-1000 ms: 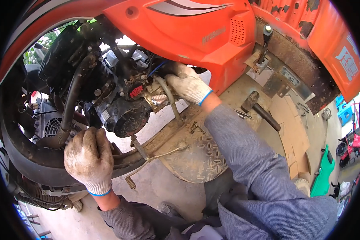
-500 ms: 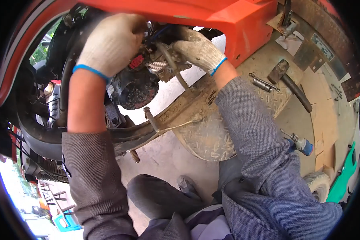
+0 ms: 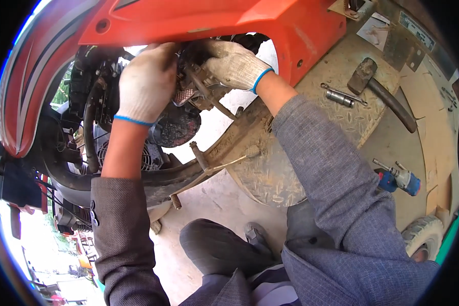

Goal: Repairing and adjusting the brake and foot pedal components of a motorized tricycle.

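Note:
Both my hands wear off-white knitted gloves with blue cuffs and work close together beneath the red body panel of a vehicle. My left hand is slightly blurred, its fingers curled inward among dark parts. My right hand reaches in from the other side, thumb bent and fingertips lost in shadow. What either hand grips is hidden. Just below them are a ridged metal pedal pad, a slanting tube and a dirty, dark round housing.
A hammer, a wrench and a cylindrical socket lie on the tread-plate floor at right. Farther right are a blue-and-grey power tool, cardboard and a small tyre. A bent pedal lever sticks out below the frame.
The view has shifted, showing more of the red panel and of the engine bay at left. My left hand has moved right, away from the dark hoses; both hands stay under the panel.

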The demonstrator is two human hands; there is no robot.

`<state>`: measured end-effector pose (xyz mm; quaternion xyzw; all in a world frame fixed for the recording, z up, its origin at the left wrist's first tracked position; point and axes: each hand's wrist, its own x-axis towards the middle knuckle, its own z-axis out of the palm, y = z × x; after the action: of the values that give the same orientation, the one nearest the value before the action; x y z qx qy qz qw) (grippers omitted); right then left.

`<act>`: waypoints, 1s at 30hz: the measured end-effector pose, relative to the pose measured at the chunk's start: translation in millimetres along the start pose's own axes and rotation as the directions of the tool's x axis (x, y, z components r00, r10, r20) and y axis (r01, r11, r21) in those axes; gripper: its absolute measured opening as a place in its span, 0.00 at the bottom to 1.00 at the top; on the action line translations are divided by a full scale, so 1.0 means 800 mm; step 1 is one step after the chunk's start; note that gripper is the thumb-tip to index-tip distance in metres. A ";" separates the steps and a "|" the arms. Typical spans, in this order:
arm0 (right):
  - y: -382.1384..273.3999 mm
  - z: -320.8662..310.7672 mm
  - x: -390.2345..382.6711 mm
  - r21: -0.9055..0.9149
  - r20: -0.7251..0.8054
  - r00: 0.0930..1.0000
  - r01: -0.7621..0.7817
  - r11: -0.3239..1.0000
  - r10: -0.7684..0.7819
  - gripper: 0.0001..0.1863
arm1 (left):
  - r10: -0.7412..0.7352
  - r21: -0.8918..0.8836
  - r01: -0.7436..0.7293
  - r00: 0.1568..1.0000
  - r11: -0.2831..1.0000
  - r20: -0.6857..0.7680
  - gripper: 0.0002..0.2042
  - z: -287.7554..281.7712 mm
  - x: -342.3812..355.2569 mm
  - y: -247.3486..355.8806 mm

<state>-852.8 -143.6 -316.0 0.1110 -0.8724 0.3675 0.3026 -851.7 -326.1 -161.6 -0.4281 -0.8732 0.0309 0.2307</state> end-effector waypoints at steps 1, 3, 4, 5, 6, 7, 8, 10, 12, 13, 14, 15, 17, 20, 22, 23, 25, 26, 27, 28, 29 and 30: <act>0.001 0.001 0.002 -0.006 -0.024 0.999 0.028 1.000 -0.028 0.24 | -0.037 -0.105 0.035 0.999 0.994 -0.021 0.15 -0.003 -0.002 -0.004; 0.002 0.003 0.004 -0.009 -0.046 0.996 0.078 0.997 -0.079 0.24 | -0.035 -0.083 0.033 0.999 0.996 -0.023 0.15 -0.004 -0.002 -0.009; 0.003 0.003 0.005 0.013 -0.052 0.995 0.086 0.996 -0.086 0.24 | -0.038 -0.087 0.037 0.999 0.995 -0.004 0.15 -0.001 0.001 -0.011; 0.003 0.003 0.005 0.035 -0.059 0.994 0.095 0.995 -0.092 0.24 | -0.020 0.063 0.018 0.999 0.998 0.030 0.15 0.002 0.005 -0.012; 0.002 0.003 0.006 0.041 -0.002 1.000 0.009 0.999 -0.009 0.23 | 0.022 0.206 -0.033 0.998 0.978 0.055 0.16 0.006 0.007 -0.013; 0.001 0.001 0.005 0.041 0.056 0.995 -0.080 0.996 0.077 0.22 | 0.024 0.220 -0.035 0.998 0.975 0.054 0.17 0.009 0.006 -0.014; -0.001 -0.001 0.005 0.043 0.055 0.995 -0.081 0.996 0.078 0.22 | -0.011 0.224 -0.003 0.998 0.974 0.060 0.17 0.009 0.007 -0.017; -0.007 -0.007 0.005 -0.157 0.075 0.996 0.049 0.986 -0.038 0.24 | 0.168 0.311 -0.182 0.983 0.933 0.071 0.21 0.005 0.006 -0.026; -0.016 -0.014 0.004 -0.176 0.096 0.995 0.020 0.984 -0.003 0.26 | 0.268 0.362 -0.280 0.960 0.889 0.085 0.21 0.000 0.003 -0.036; -0.020 -0.016 0.004 -0.120 0.098 0.994 -0.037 0.992 0.049 0.28 | 0.317 0.422 -0.336 0.941 0.842 0.118 0.22 -0.002 0.003 -0.041; -0.024 -0.019 0.004 -0.131 0.109 0.992 -0.053 0.990 0.067 0.28 | 0.315 0.421 -0.341 0.940 0.841 0.132 0.22 -0.002 0.001 -0.044; -0.026 -0.020 0.004 -0.156 0.104 0.994 -0.015 0.988 0.031 0.27 | 0.412 0.491 -0.401 0.907 0.773 0.092 0.23 -0.003 -0.001 -0.047; -0.028 -0.021 0.004 -0.179 0.099 0.995 0.019 0.984 -0.001 0.27 | 0.509 0.559 -0.452 0.859 0.695 0.062 0.24 0.000 0.004 -0.051; -0.023 -0.017 0.004 -0.085 0.144 0.976 -0.153 0.985 0.164 0.27 | 0.585 0.406 -0.511 0.808 0.758 -0.075 0.28 0.004 0.022 -0.058; -0.017 -0.012 0.002 -0.342 0.129 0.987 0.134 0.930 -0.095 0.28 | 0.289 0.217 -0.367 0.902 0.905 0.320 0.29 0.005 0.031 -0.063; -0.016 -0.010 0.003 -0.337 0.134 0.987 0.126 0.933 -0.085 0.28 | 0.313 0.215 -0.390 0.894 0.895 0.319 0.26 0.006 0.035 -0.065; -0.016 -0.010 0.004 -0.172 0.052 0.994 0.100 0.980 -0.092 0.24 | 0.327 0.296 -0.400 0.906 0.867 0.268 0.25 0.013 0.038 -0.064; -0.016 -0.011 0.004 -0.116 0.023 0.995 0.095 0.989 -0.093 0.23 | 0.316 0.392 -0.384 0.921 0.836 0.227 0.24 0.016 0.041 -0.064; -0.018 -0.013 0.003 -0.129 0.050 0.996 0.077 0.989 -0.071 0.26 | 0.140 0.344 -0.224 0.957 0.912 0.252 0.21 0.024 0.043 -0.061; -0.020 -0.015 0.003 -0.133 0.057 0.998 0.039 0.990 -0.032 0.27 | 0.108 0.358 -0.197 0.961 0.913 0.253 0.21 0.025 0.045 -0.062; -0.021 -0.019 0.001 -0.157 0.095 0.995 -0.001 0.988 0.016 0.28 | 0.177 0.322 -0.240 0.961 0.916 0.213 0.20 0.027 0.050 -0.064; -0.022 -0.022 -0.001 -0.140 0.059 0.998 -0.003 0.990 0.012 0.28 | 0.232 0.289 -0.283 0.953 0.915 0.196 0.19 0.029 0.052 -0.067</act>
<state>-837.0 -143.5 -296.6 0.0971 -0.9052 0.3029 0.2820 -923.3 -324.9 -153.2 -0.4937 -0.8084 0.2332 0.2197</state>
